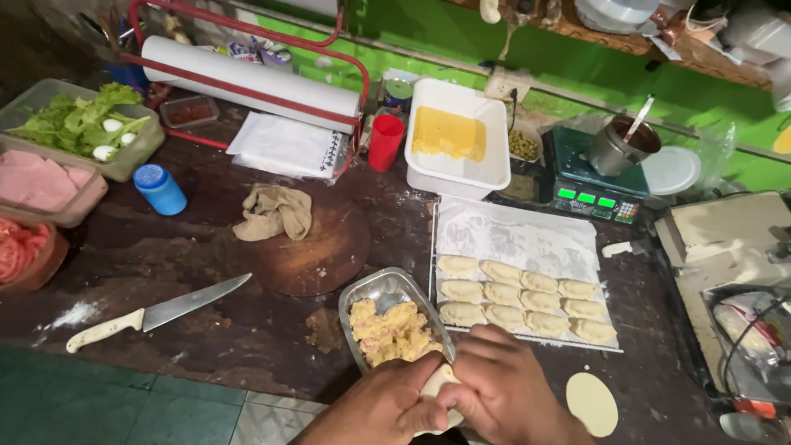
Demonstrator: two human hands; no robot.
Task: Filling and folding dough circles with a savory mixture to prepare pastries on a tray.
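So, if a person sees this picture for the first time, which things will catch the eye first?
First, the left hand and right hand at the bottom centre, pressing a pale piece of dough together. Just above them stands a metal tray of yellow filling, and to its right a rack carries two rows of folded pastries. A large knife lies on the dark table to the left.

Pinched between the left hand (387,405) and right hand (504,389), the dough piece (439,381) is pale cream, and the filling (392,331) just above the grip is yellow flecked with pink in a silver-grey metal tray (381,288). Up and right of the grip lie pale yellow-cream pastries (527,298) on white floured paper (515,235). Far left of the grip, the knife (156,314) has an off-white handle and grey blade, with a blue bottle (160,189) and a red cup (386,142) farther off.
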